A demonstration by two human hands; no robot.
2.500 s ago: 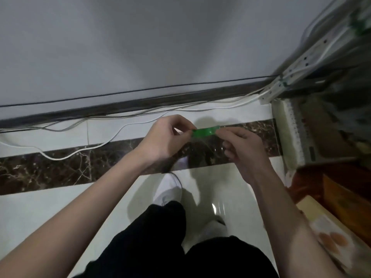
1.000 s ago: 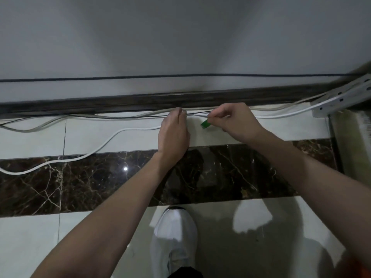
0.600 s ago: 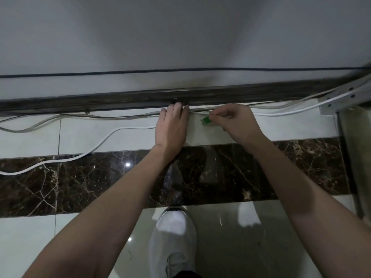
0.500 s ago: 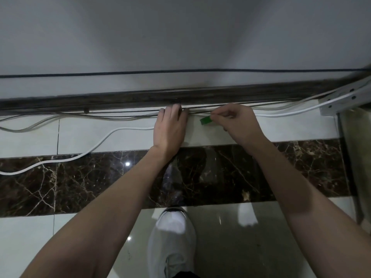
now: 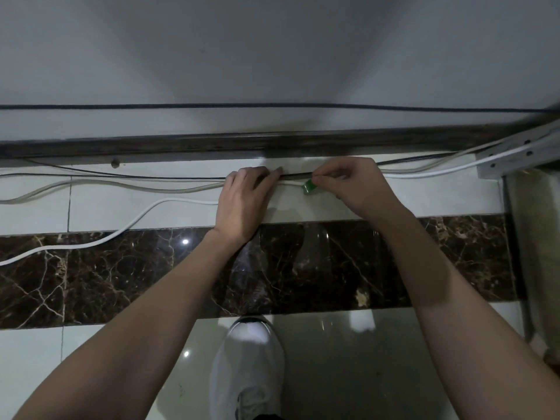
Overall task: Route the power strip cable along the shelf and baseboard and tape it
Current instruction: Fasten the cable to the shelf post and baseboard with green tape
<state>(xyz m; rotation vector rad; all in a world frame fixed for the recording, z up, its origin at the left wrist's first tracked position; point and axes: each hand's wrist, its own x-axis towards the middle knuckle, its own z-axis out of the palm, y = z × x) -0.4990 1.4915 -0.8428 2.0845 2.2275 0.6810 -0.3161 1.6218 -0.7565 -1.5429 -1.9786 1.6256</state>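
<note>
A white power strip cable (image 5: 127,226) snakes over the floor tiles from the left, passes under my left hand (image 5: 242,201) and runs on right (image 5: 424,174) toward the shelf frame. My left hand lies flat, fingers together, pressing the cable down close to the dark baseboard (image 5: 181,145). My right hand (image 5: 351,184) pinches a short piece of green tape (image 5: 309,187) right over the cable, just right of my left fingertips. The cable under my left palm is hidden.
A grey cable (image 5: 91,186) and a thin black wire (image 5: 121,176) lie along the baseboard. A white metal shelf frame (image 5: 515,156) stands at the right. A dark marble strip (image 5: 303,268) crosses the floor; my white shoe (image 5: 247,365) is below it.
I have gone from holding the tape with both hands in the air to bending down at the baseboard. My left hand now presses the cable; my right hand has lowered the tape onto it.
</note>
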